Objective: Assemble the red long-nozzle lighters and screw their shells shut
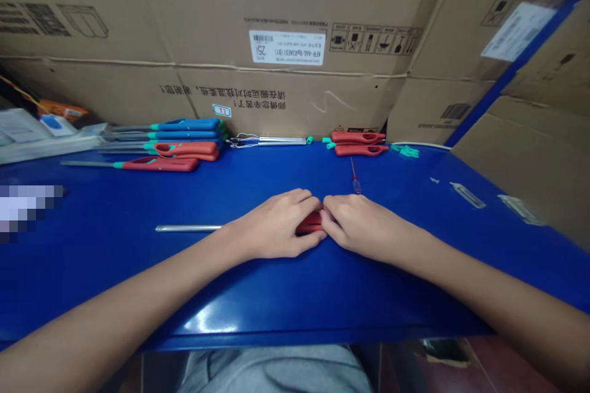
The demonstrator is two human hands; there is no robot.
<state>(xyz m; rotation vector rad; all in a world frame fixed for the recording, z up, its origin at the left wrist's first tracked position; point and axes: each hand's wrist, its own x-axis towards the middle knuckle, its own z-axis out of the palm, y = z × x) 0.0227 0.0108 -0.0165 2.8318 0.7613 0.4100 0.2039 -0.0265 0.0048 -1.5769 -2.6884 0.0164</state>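
A red long-necked lighter lies along the blue table under both my hands, its silver tube pointing left. My left hand is closed over the red handle, with thumb and fingers on either side of it. My right hand grips the handle's right end, fingers curled and pressed against it. The hands nearly touch, and they hide most of the handle. Just beyond my right hand lies a small screwdriver with a clear purplish handle and a thin shaft.
Several blue and red lighters lie stacked at the back left. Silver tubes with wires and two red handle shells sit by the cardboard wall. Small green parts and clear plastic pieces lie on the right of the table.
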